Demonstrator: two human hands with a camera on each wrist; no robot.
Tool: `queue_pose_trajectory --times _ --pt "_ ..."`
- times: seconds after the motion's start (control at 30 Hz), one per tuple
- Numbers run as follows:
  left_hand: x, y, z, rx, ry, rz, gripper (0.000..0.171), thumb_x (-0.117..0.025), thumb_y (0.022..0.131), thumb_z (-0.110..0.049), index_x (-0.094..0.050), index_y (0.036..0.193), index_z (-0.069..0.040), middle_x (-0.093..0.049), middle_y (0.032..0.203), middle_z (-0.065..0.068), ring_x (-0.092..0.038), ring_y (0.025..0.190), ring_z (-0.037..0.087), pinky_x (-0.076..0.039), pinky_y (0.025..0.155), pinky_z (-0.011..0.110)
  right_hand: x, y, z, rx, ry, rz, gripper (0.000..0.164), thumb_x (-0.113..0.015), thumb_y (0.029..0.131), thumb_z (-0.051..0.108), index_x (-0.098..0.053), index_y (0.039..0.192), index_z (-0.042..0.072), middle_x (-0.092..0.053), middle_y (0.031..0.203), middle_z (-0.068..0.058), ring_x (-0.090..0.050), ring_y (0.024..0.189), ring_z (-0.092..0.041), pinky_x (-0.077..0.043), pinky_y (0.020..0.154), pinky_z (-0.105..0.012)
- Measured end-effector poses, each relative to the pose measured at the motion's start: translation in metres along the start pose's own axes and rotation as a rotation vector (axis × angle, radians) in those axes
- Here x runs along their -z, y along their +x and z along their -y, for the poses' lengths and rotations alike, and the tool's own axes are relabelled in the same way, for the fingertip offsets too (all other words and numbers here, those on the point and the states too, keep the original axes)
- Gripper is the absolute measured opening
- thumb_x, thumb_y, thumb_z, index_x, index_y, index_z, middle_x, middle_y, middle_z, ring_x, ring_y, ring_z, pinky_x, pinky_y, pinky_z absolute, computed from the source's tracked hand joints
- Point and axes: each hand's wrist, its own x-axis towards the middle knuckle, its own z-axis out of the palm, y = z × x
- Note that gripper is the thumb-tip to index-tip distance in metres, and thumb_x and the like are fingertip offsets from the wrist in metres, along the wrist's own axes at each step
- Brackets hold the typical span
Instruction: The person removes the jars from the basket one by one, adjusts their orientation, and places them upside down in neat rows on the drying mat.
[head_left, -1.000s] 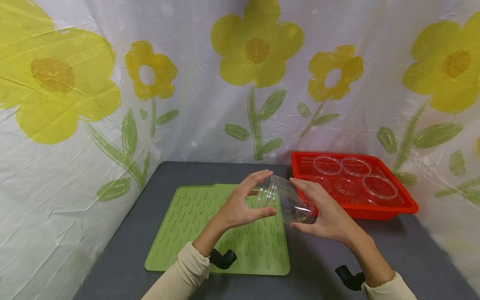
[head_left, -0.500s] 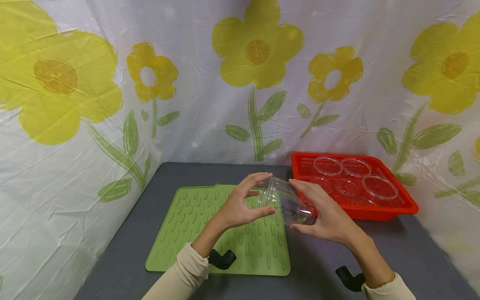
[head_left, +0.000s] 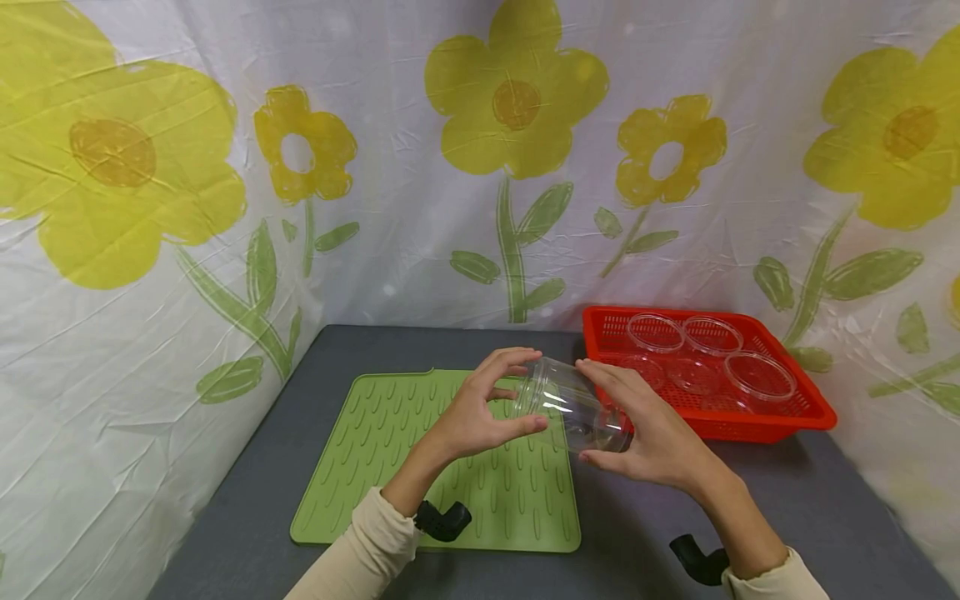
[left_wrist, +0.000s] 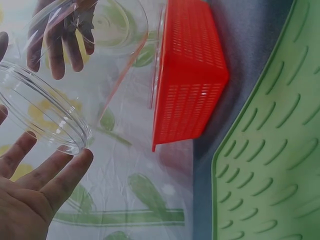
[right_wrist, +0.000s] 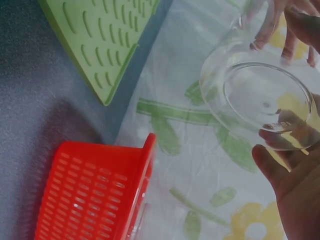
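Observation:
A clear jar (head_left: pixel 573 408) is held in the air, tilted on its side, above the right part of the green ridged mat (head_left: pixel 375 467). My left hand (head_left: pixel 480 412) grips its ringed mouth end, thumb below and fingers above. Around the base end, my right hand (head_left: pixel 648 421) holds the jar between thumb and fingers. In the left wrist view the ringed neck (left_wrist: pixel 50 112) shows close to the left fingertips. The right wrist view shows the round base (right_wrist: pixel 267 97) beside the right fingers. Whether a clear lid sits on the mouth I cannot tell.
A red perforated basket (head_left: pixel 806 408) stands at the back right with several clear round-rimmed pieces (head_left: pixel 760 373) in it. The grey table (head_left: pixel 247 500) lies under the mat and basket. A flower-printed curtain (head_left: pixel 390 208) hangs behind and along both sides.
Both hands stay nearly in place on the jar, dipping very slightly. Reflections on the jar have shifted, and the basket and mat have not moved.

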Motion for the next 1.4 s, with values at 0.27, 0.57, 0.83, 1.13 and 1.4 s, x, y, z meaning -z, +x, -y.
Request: queue_pose_trajectory --times 0.27,0.57,0.83,1.13,1.4 --pt "0.002 -0.005 0.005 -0.016 -0.019 -0.057 0.075 -0.084 0.085 -0.015 -0.048 0.150 -0.022 -0.046 0.153 -0.002 -0.053 0.135 0.026 -0.057 0.099 0.040 0.000 -0.002 -0.003 -0.044 0.081 -0.052 0.110 -0.095 0.069 0.032 -0.033 0.160 0.028 -0.042 0.159 -0.006 -0.042 0.141 -0.030 -0.044 0.104 -0.070" --pt "0.005 -0.012 0.010 -0.032 -0.094 -0.118 0.075 -0.083 0.087 -0.024 -0.045 0.151 -0.021 -0.044 0.155 0.006 -0.051 0.137 0.030 -0.055 0.102 0.039 -0.002 -0.006 -0.011 -0.155 0.194 -0.122 0.105 -0.091 0.074 0.024 -0.031 0.160 0.030 -0.043 0.158 -0.010 -0.047 0.137 -0.035 -0.041 0.103 -0.074" --pt "0.004 -0.016 0.009 -0.036 -0.194 -0.151 0.073 -0.079 0.090 -0.035 -0.042 0.151 -0.020 -0.040 0.159 0.005 -0.046 0.142 0.038 -0.053 0.106 0.043 -0.005 -0.006 -0.011 -0.170 0.284 -0.119 0.109 -0.090 0.074 0.021 -0.026 0.161 0.033 -0.041 0.160 -0.011 -0.049 0.137 -0.037 -0.044 0.102 -0.072" --pt "-0.001 -0.021 0.008 -0.028 -0.267 -0.153 0.072 -0.078 0.092 -0.030 -0.039 0.152 -0.017 -0.035 0.161 0.013 -0.044 0.143 0.040 -0.050 0.107 0.054 -0.006 -0.006 -0.010 -0.175 0.329 -0.128 0.108 -0.089 0.075 0.016 -0.025 0.161 0.037 -0.038 0.162 -0.003 -0.046 0.139 -0.027 -0.047 0.106 -0.062" --pt "-0.004 -0.022 0.011 -0.039 -0.286 -0.142 0.072 -0.077 0.093 -0.027 -0.038 0.152 -0.015 -0.036 0.161 0.008 -0.042 0.143 0.044 -0.048 0.107 0.060 -0.005 -0.007 -0.008 -0.184 0.292 -0.126 0.108 -0.089 0.076 0.017 -0.024 0.161 0.037 -0.041 0.160 -0.003 -0.050 0.136 -0.022 -0.049 0.103 -0.025"
